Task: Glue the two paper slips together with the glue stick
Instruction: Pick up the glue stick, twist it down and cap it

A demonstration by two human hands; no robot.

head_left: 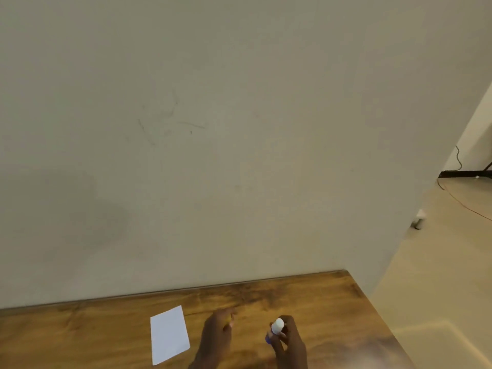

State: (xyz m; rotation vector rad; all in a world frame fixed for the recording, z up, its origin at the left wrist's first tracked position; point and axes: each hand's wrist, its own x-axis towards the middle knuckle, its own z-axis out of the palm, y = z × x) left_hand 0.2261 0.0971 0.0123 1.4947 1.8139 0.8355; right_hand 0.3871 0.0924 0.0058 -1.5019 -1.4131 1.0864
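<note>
Nearest the camera, at the bottom edge of the view, the right hand [288,342] is wrapped around the glue stick [275,328], its fingers clamped on the blue body while the white tip pokes up and tilts left out of the fist. Just left of that grip, with a narrow strip of bare wood between, the left hand [217,334] hovers or rests over the table [80,339] with its fingers loosely curled; it is blurred, and whether it holds anything I cannot tell. Further left of both hands, close beside the left one but not touching it, a white paper slip [169,334] lies flat, turned slightly askew, its lower corner near the bottom of the view. Only this one slip can be made out.

Right of the grip the wood runs open to the table's right edge, which slants away toward a far corner. Left of the paper the surface is open too. Beyond the hands a band of bare wood reaches the back edge, which butts against a plain wall [239,129]. Past the right edge lies pale floor [439,275], with a cable [463,206] trailing far off.
</note>
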